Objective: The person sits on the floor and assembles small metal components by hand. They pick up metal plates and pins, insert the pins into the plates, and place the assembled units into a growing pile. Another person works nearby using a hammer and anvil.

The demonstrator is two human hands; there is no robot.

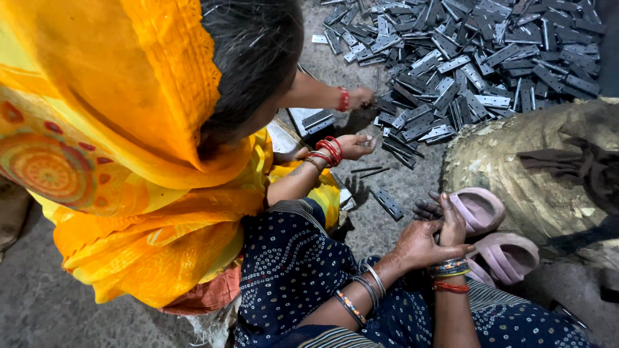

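My left hand [418,243] and my right hand [452,219] are pressed together over my lap, in front of my dark blue dotted garment [290,264]. Neither holds anything, and the fingertips look dark with grime. Both wrists carry bangles. Just beyond my hands are two pink slippers [482,207]. A single metal hinge [387,202] lies on the floor to the left of my hands.
A co-worker in yellow-orange cloth [129,161] leans in from the left; that person's hands [356,145] with red bangles handle parts at a large pile of grey metal hinges [464,58]. Thin pins [371,171] lie nearby. A bulging sack [535,167] stands at the right.
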